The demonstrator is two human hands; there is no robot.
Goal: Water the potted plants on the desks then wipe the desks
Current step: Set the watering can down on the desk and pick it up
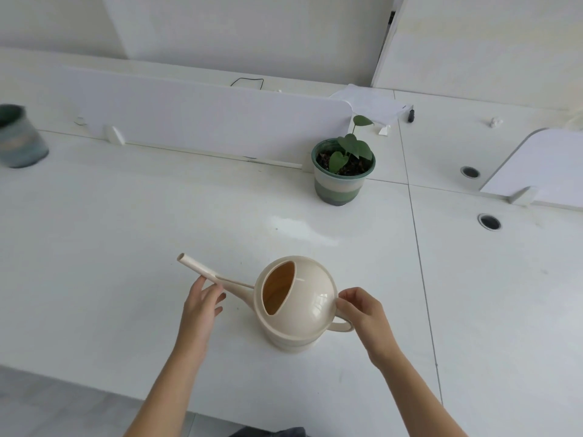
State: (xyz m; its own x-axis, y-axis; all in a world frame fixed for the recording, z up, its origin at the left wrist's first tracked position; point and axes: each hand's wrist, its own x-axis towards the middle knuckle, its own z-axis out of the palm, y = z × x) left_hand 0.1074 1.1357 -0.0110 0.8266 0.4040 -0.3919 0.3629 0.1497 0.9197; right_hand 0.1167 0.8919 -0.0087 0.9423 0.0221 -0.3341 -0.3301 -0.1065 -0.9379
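A cream watering can [310,299] stands on the white desk [126,234] close to the near edge, with its long spout pointing left. My left hand [202,305] has relaxed fingers resting against the spout from the near side. My right hand [362,313] pinches the top of the can's handle, where it joins the body. A small green-leafed plant in a striped green pot [342,181] stands farther back on the desk, to the right of centre and beside the end of a divider. A second striped pot [20,137] sits blurred at the far left edge.
A low white divider panel [205,121] runs along the desk's back. To the right lies an adjoining desk with two round cable holes [489,221], another divider [536,165] and a white folded sheet [375,104] behind the plant. The floor shows at the bottom left.
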